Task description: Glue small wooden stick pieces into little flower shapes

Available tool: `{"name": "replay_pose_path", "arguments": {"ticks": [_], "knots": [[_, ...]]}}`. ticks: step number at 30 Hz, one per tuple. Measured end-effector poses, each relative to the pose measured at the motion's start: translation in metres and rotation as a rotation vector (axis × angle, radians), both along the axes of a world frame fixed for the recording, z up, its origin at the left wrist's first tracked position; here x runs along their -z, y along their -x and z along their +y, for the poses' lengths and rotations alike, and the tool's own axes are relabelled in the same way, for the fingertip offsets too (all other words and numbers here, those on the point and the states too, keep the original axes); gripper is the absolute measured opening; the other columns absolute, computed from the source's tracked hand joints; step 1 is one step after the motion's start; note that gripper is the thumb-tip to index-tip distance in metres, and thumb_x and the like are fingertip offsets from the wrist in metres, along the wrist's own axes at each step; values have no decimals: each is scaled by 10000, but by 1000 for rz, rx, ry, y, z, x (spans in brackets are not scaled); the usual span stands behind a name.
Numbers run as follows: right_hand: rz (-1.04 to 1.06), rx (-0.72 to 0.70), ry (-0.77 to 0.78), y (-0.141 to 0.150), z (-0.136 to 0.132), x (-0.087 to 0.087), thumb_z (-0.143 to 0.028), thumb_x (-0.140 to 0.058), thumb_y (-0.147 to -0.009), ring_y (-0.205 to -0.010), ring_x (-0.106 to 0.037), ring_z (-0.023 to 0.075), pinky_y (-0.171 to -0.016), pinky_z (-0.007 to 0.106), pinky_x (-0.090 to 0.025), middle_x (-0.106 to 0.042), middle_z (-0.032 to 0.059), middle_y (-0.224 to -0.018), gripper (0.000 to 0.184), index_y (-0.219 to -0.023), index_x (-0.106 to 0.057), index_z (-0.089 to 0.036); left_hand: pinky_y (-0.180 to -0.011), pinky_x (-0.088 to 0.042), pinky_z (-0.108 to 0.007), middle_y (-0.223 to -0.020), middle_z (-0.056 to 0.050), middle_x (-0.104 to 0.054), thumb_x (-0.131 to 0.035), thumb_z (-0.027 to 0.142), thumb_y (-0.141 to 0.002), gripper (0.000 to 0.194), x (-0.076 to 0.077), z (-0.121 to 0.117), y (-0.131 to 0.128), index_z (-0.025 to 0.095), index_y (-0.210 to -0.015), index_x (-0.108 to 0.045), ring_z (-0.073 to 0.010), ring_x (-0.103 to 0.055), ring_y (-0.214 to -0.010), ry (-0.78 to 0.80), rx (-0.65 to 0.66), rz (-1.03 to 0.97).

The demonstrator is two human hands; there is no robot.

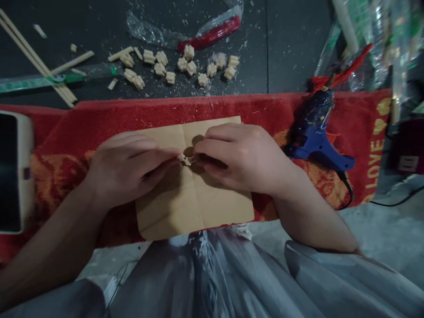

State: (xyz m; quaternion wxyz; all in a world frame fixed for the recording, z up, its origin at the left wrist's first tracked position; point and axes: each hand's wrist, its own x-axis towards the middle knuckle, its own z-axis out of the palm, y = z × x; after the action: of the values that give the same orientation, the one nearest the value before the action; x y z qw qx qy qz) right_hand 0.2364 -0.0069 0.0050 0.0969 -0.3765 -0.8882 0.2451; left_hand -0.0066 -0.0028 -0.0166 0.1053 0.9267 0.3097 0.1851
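Note:
My left hand [132,165] and my right hand [235,154] meet over a tan card sheet [218,207] with a fold down its middle. Between their fingertips is a small cluster of short wooden stick pieces [187,160], pinched from both sides. Both hands are closed on it, and the fingers hide its ends. The card lies on a red towel [139,112]. To the right of my right hand, a blue hot glue gun [314,128] rests on the towel, its nozzle pointing away from me.
Beyond the towel, several bundled stick clusters [160,69] lie on the dark table [298,35]. Long sticks [33,55] are at the far left, near a phone [9,172]. Red-and-clear plastic wrapping [212,35] lies at the back; plastic packets [364,44] crowd the back right.

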Motion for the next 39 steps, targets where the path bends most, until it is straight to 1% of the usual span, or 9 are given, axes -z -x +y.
{"name": "replay_pose_path", "arguments": {"ticks": [7,10,15,19,27,34,39], "knots": [[-12,-2,12,0,0,-1,-235,-420,-958,-757,-515,140,-652,277,-300,-614,43,-824,270,-920,-672,-145,-642,-403,-292,-712,10,-664,-557,283,-957,164,-3,-1,-4,188,-957,-691,-168,-583,-655,34,-23,-27],[-24,-9,7,0,0,-1,-229,-418,-958,-753,-514,138,-649,276,-296,-613,41,-821,270,-923,-671,-144,-633,-394,-283,-732,4,-678,-574,323,-953,196,-4,-2,-4,176,-969,-704,-159,-587,-660,56,-39,-23],[-24,-6,18,0,0,-1,-209,-429,-945,-753,-514,140,-648,280,-291,-621,47,-831,252,-923,-671,-141,-583,-348,-279,-719,4,-676,-526,432,-976,328,-4,-2,-4,172,-925,-718,-141,-563,-633,152,-98,25],[-24,-9,11,0,0,-1,-220,-436,-945,-747,-507,140,-647,282,-284,-619,45,-824,249,-919,-671,-141,-608,-363,-289,-716,-3,-679,-478,434,-994,365,-4,-2,-4,185,-888,-722,-155,-575,-660,151,-110,54],[0,-7,3,-1,0,0,-222,-426,-961,-737,-491,133,-647,280,-280,-607,37,-811,260,-908,-670,-148,-614,-371,-296,-706,4,-678,-490,369,-998,312,-5,-2,-7,180,-886,-712,-163,-584,-648,40,-70,16],[-10,2,12,0,0,-1,-215,-443,-947,-738,-491,139,-644,283,-277,-608,41,-809,250,-910,-680,-146,-625,-380,-289,-721,20,-668,-513,308,-994,224,-1,-1,-4,191,-963,-702,-158,-589,-664,20,-25,9],[-2,6,11,0,0,0,-238,-440,-953,-734,-484,136,-649,283,-272,-606,36,-810,258,-903,-678,-150,-638,-397,-270,-745,37,-668,-521,315,-994,194,-2,-2,-4,212,-991,-686,-141,-590,-675,12,-48,-2]]}}
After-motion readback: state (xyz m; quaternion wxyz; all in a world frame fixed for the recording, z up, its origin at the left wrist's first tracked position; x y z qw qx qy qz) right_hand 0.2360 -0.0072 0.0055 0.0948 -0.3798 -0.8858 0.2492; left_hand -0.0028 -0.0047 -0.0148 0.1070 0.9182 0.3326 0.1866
